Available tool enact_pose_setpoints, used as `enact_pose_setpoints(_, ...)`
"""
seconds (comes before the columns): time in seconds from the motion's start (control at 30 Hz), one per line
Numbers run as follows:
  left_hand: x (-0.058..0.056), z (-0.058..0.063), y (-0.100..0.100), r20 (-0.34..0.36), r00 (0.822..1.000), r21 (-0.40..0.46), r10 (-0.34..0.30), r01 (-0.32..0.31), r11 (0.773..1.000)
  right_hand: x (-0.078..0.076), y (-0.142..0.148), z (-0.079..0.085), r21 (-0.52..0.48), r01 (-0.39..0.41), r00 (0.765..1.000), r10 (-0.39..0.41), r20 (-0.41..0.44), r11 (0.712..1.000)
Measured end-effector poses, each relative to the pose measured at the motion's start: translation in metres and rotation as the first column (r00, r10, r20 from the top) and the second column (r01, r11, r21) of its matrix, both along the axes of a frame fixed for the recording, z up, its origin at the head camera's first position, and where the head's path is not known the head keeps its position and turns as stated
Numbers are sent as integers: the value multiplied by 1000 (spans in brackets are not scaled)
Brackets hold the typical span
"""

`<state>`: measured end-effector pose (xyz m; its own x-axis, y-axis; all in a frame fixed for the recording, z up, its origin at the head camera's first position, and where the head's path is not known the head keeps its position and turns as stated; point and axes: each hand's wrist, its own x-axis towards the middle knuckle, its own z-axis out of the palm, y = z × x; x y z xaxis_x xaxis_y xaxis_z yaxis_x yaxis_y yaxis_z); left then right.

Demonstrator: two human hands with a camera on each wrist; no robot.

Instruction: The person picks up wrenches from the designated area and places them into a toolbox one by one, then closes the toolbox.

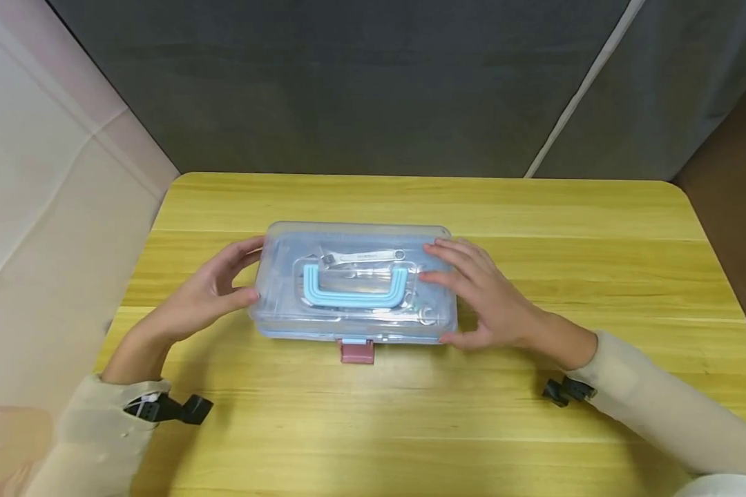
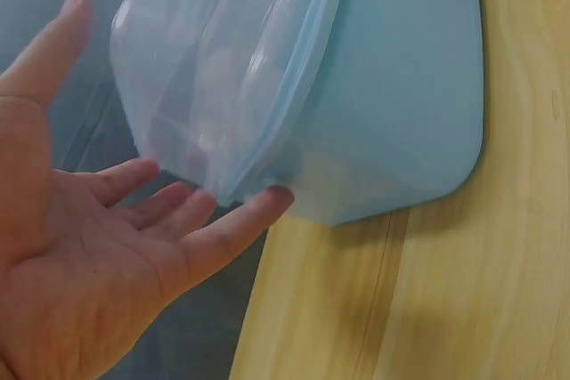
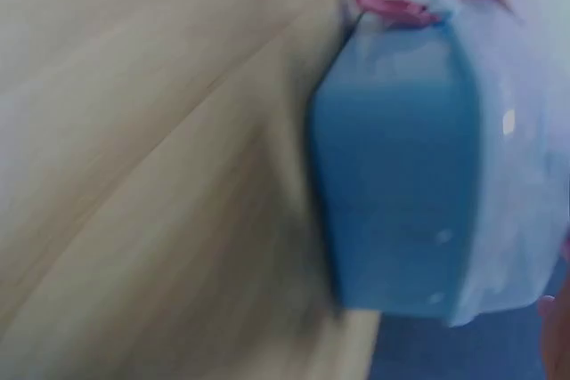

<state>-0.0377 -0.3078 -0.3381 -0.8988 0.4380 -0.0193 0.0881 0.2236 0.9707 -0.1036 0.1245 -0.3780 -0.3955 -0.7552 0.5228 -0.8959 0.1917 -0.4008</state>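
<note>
A toolbox with a clear lid and a light blue base sits on the table. Its blue handle lies folded on the lid, and a pink latch sticks out at the front. Through the lid an adjustable wrench shows, with other metal tools partly hidden by the handle. At the box's left end, my left hand has its fingers extended, fingertips right at the lid's rim in the left wrist view. My right hand spreads its fingers over the lid's right end, thumb near the front corner.
The wooden table extends around the box on all sides. Behind its far edge hangs a dark grey cloth, and a pale cloth borders the left side. Both wrists carry small black camera mounts.
</note>
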Motion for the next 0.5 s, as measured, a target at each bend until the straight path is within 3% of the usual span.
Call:
enact_pose_setpoints(0.13,-1,1,5,31,999,12,-15,15,1000,14,-6,17,-117,8,999,-13,-50,993)
enact_pose_setpoints(0.23,0,0,8,35,999,-12,-18,19,1000,28,-13,27,-183,-42,996,26,-87,982)
enact_pose_setpoints(0.4,2,-3,13,39,999,-39,-14,16,999,52,-25,34,-188,-189,981,178,-71,964)
enact_pose_setpoints(0.5,2,-4,15,45,999,-42,-9,11,999,65,-30,32,-159,-272,961,277,13,949)
